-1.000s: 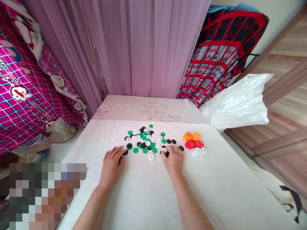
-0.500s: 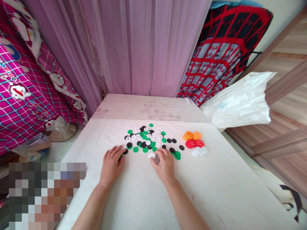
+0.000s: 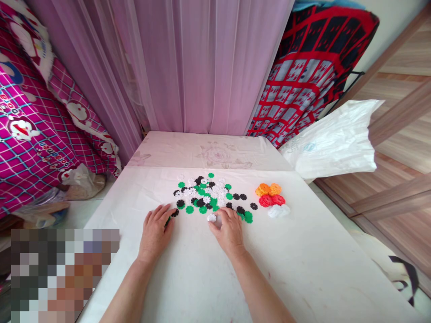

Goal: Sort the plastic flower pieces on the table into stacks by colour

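Scattered over the table in front of both hands is a loose heap of notched plastic snowflake discs in green [image 3: 189,209], black [image 3: 180,203] and white [image 3: 222,190]. My left hand [image 3: 156,231] rests on the table at the heap's left edge, fingers stretched out and apart. A black disc [image 3: 175,212] and part of a green one lie at its index finger and thumb. At the heap's near side, my right hand [image 3: 230,231] curls, with a white snowflake disc [image 3: 212,218] between thumb and index fingertips. Its other fingers partly cover discs behind them.
Right of the heap sit grouped orange discs [image 3: 262,190], red discs [image 3: 272,200] and clear-white discs [image 3: 279,211]. A white plastic bag [image 3: 336,141] hangs at the right edge of the table [image 3: 195,278]. Purple curtains [image 3: 202,67] hang behind.
The view has shifted very slightly. Both hands and the discs stay essentially where they were, with the white disc still at my right fingertips.
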Available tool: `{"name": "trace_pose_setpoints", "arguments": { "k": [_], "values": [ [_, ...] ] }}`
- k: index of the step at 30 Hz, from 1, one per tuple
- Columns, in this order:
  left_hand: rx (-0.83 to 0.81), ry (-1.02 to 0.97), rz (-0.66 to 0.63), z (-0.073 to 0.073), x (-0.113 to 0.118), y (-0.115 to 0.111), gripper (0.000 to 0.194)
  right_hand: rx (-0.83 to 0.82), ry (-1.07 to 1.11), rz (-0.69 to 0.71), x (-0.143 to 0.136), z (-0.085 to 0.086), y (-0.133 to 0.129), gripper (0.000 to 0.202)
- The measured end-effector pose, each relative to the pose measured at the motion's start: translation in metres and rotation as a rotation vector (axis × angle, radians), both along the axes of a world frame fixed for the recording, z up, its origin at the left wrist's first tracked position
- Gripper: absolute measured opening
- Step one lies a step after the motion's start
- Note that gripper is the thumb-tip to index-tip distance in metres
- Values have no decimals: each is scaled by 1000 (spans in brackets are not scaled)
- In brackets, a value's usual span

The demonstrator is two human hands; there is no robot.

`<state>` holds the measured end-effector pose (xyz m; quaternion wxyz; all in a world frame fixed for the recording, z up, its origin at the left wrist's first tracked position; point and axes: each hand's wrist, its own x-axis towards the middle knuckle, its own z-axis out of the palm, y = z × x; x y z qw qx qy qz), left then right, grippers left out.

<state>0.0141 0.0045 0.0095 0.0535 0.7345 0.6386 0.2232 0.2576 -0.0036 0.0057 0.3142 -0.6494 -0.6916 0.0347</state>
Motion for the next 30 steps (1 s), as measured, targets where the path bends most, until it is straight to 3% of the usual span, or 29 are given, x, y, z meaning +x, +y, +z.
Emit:
{"name": "trace_pose_setpoints", "arguments": {
  "k": [21,24,30],
  "values": [
    [6,-1,1,-1,-1,0,35,19,-24,-20,0,2,-4,13],
    [11,0,-2,-2,-1,0,35,62,-12,-34,11,2,-1,11],
    [27,-1,-3,-3,-2,1,35,112,-92,-264,54,-2,16,16]
  ]
}}
